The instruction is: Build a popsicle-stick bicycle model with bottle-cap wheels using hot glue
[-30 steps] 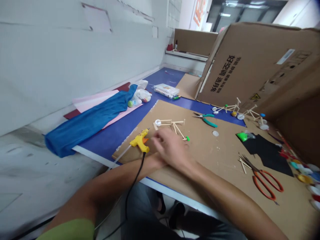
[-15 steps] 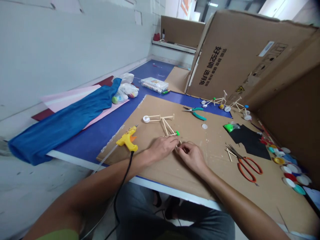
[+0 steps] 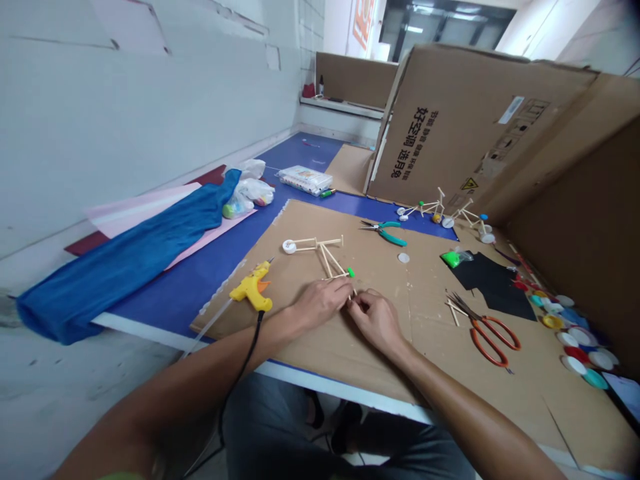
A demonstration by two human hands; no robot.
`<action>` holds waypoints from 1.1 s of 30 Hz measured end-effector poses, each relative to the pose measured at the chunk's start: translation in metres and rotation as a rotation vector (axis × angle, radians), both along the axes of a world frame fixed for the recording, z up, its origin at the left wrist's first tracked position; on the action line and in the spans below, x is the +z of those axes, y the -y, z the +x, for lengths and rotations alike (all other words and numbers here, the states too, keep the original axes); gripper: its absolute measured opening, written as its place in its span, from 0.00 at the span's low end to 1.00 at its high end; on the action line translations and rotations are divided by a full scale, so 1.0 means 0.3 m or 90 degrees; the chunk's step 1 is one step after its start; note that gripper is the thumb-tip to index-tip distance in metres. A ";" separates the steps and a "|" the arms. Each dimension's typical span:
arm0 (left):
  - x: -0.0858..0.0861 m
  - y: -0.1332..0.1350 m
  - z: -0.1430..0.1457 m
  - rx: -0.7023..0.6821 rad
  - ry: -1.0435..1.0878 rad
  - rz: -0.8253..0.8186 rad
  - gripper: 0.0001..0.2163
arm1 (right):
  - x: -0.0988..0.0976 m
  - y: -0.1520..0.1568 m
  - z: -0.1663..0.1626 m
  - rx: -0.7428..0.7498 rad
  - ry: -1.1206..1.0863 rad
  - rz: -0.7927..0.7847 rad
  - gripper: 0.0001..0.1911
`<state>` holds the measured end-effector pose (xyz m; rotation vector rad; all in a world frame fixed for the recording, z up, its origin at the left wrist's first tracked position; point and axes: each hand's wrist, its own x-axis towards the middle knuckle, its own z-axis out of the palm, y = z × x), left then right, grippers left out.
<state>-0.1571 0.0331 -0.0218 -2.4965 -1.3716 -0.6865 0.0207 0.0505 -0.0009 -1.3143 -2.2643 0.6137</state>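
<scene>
A small bicycle-like frame of pale wooden sticks (image 3: 324, 251) lies on the cardboard, with a white bottle-cap wheel (image 3: 289, 247) at its far left end. A green piece (image 3: 351, 273) sits at its near corner. My left hand (image 3: 323, 300) is closed on the near end of this frame, fingers bent over it. Close beside it, my right hand (image 3: 376, 320) pinches a thin light stick (image 3: 355, 291) between thumb and fingers. The fingertips of both hands almost meet, and they hide where the sticks come together.
A yellow glue gun (image 3: 253, 288) lies left, its black cord crossing my left forearm. Teal pliers (image 3: 387, 231) and a clear disc (image 3: 403, 258) lie beyond my hands. Orange-handled scissors (image 3: 487, 333), black sheet (image 3: 500, 287) and bottle caps (image 3: 575, 353) are right; finished-looking stick models (image 3: 425, 205) stand behind.
The view has shifted slightly, so everything sits a little further left. Both hands keep nearly the same place and grip at the stick frame.
</scene>
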 end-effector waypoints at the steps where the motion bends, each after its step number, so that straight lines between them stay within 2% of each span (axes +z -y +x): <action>1: 0.002 0.002 -0.003 0.001 -0.006 0.008 0.09 | 0.001 0.001 -0.001 -0.003 0.001 0.001 0.12; 5: 0.014 0.026 -0.022 0.012 -0.011 0.030 0.09 | 0.004 0.007 -0.002 -0.009 0.003 0.008 0.12; 12: 0.026 0.143 -0.065 0.034 -0.034 -0.026 0.08 | 0.002 0.013 0.004 -0.002 -0.008 0.024 0.13; 17: 0.028 0.201 -0.107 -0.024 -0.084 -0.159 0.11 | -0.004 0.005 0.009 0.012 -0.012 0.034 0.13; 22: 0.090 0.247 -0.156 -0.072 -0.163 -0.296 0.13 | -0.019 -0.007 0.008 0.001 -0.013 0.030 0.12; 25: 0.143 0.255 -0.175 -0.097 -0.179 -0.417 0.14 | -0.020 -0.007 0.008 -0.001 -0.014 0.027 0.12; 28: 0.189 0.234 -0.190 -0.066 -0.126 -0.593 0.12 | -0.014 -0.004 0.010 -0.002 -0.012 0.022 0.13; 33: 0.278 0.147 -0.238 0.010 -0.033 -1.019 0.11 | -0.013 -0.003 0.011 -0.002 -0.011 0.028 0.13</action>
